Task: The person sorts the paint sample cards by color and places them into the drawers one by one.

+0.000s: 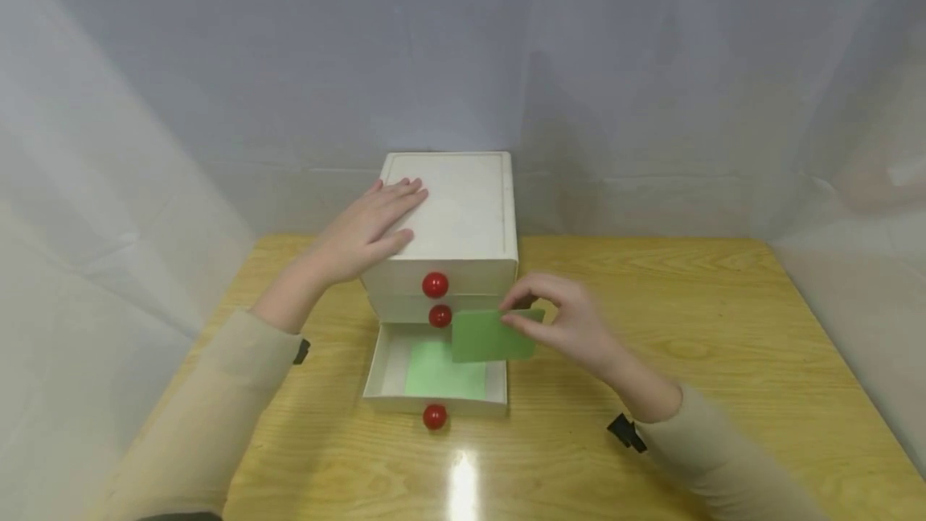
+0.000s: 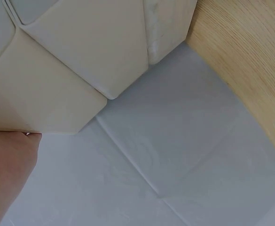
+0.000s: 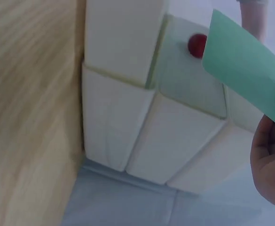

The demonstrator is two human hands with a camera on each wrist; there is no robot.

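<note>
Fingers (image 1: 528,320) of the right hand (image 1: 571,328) are pinching a flat green rectangular card (image 1: 492,336) by its right edge, thumb and fingertips curling round that edge, and the card is hanging in the air just above the right side of the open bottom drawer (image 1: 383,368), overlapping its far right corner as the head view is showing it. Fingers (image 1: 401,191) of the left hand (image 1: 365,231) are lying straight and relaxed, flat on the left part of the top of the small cream-white three-drawer box (image 1: 470,215), gripping nothing. That box is standing on the light wooden tabletop (image 1: 723,360), toward its far middle, close to the pale sheeting (image 1: 463,47) that is hanging behind and to both sides. Each drawer is carrying a round red knob: the top knob (image 1: 435,285) and the middle knob (image 1: 440,316) are sitting close together on the two shut drawers, while the near knob (image 1: 434,416) is marking the front of the bottom drawer, which is standing pulled out toward the person. Inside this drawer a light green sheet (image 1: 444,380) is lying flat on the floor. From the right wrist the card (image 3: 243,70) is showing tilted in front of the box, partly covering a red knob (image 3: 196,44). Beige sleeves are covering both forearms.
</note>
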